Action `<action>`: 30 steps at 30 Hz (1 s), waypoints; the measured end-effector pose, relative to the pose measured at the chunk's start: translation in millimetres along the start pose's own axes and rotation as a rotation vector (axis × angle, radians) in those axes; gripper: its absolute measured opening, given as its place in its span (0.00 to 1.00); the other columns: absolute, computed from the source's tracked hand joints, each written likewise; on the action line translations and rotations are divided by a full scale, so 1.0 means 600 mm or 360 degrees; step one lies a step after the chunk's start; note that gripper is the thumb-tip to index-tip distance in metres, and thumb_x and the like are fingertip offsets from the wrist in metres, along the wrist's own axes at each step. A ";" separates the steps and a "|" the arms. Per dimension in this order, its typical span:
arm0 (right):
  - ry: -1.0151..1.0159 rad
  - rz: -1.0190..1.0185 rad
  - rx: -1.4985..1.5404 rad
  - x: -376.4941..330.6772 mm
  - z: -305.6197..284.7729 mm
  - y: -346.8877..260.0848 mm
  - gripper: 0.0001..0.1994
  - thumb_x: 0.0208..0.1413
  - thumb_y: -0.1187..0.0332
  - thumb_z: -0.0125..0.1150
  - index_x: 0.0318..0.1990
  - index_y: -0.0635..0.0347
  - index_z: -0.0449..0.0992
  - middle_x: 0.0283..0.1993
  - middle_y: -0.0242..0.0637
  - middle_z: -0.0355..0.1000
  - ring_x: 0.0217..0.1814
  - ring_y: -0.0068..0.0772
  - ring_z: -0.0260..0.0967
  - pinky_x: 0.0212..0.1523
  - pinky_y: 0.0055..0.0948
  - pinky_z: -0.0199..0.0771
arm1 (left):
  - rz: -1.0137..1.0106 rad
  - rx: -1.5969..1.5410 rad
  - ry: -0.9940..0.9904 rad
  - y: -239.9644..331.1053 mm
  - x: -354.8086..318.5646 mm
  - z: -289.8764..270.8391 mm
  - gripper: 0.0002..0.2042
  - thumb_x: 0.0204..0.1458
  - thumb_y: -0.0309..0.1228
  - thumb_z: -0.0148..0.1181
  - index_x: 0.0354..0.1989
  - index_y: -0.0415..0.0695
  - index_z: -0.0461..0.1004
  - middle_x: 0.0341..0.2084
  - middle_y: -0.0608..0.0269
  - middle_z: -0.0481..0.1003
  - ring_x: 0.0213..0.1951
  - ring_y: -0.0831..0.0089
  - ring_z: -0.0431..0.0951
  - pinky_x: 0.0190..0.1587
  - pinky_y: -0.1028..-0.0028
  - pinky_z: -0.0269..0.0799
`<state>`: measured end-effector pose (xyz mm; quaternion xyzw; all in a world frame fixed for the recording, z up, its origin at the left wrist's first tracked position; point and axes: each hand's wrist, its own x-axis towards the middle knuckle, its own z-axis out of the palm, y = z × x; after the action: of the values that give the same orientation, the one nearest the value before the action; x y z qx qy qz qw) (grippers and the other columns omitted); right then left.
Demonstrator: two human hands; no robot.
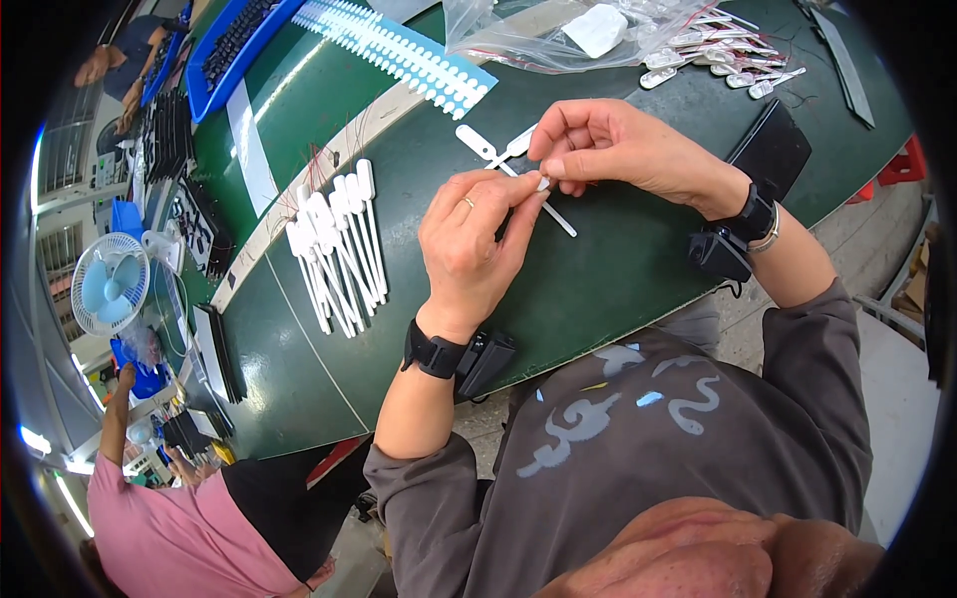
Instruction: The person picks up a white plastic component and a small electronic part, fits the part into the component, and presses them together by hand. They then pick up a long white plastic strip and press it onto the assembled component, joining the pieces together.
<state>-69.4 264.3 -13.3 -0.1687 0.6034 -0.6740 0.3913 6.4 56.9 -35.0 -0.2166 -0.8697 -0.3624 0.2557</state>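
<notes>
Over the green table my two hands meet, fingertips together. My left hand [467, 244] is closed in a pinch at a small white piece [543, 183], mostly covered by fingers. From the other side, the thumb and index finger of my right hand [618, 149] pinch at the same spot; its exact kind is too small to tell. Just beyond the fingers lies a white paddle-shaped plastic stick [476, 142], its thin handle passing beneath my hands. A second white paddle-shaped stick [522, 142] crosses it, partly hidden by the hands.
Several white paddle sticks [334, 239] lie bunched at left. Beyond are a light-blue sheet of white parts [419, 70], a clear plastic bag [528, 40] and wired white pieces [713, 50]. A black phone-like slab [773, 145] rests at right. A co-worker in pink [179, 518] sits left.
</notes>
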 end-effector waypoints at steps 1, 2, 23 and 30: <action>0.0014 0.0020 0.0054 0.001 0.001 -0.002 0.11 0.61 0.69 0.63 0.49 0.61 0.74 0.38 0.26 0.74 0.36 0.13 0.69 0.39 0.16 0.70 | -0.0017 -0.0019 0.0010 -0.001 0.000 -0.001 0.10 0.43 0.22 0.73 0.35 0.45 0.81 0.26 0.65 0.78 0.33 0.67 0.79 0.33 0.69 0.74; 0.0011 0.0019 0.0051 0.001 0.001 -0.002 0.11 0.61 0.69 0.63 0.49 0.61 0.74 0.38 0.26 0.74 0.36 0.13 0.69 0.39 0.16 0.70 | -0.0016 -0.0017 0.0014 0.000 0.000 -0.001 0.10 0.43 0.22 0.73 0.35 0.45 0.81 0.26 0.65 0.78 0.33 0.67 0.79 0.33 0.69 0.74; 0.0910 -0.1066 -0.1658 0.011 -0.027 0.008 0.08 0.58 0.72 0.65 0.44 0.58 0.81 0.41 0.32 0.76 0.45 0.31 0.71 0.42 0.27 0.72 | -0.1368 -0.1308 -0.0023 -0.006 0.017 -0.047 0.12 0.64 0.31 0.59 0.47 0.35 0.79 0.32 0.60 0.81 0.32 0.78 0.78 0.38 0.78 0.75; 0.0672 -0.1128 -0.1745 0.028 -0.012 0.040 0.13 0.53 0.73 0.68 0.47 0.56 0.80 0.45 0.32 0.74 0.48 0.36 0.71 0.46 0.31 0.74 | -0.1485 -0.1292 -0.0131 -0.009 0.019 -0.051 0.12 0.63 0.32 0.61 0.46 0.35 0.79 0.32 0.62 0.81 0.26 0.84 0.73 0.30 0.83 0.71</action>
<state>-77.1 257.9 -41.4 -0.3947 0.8292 -0.3769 -0.1207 3.0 32.9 -12.3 0.0927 -0.6746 -0.7294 -0.0663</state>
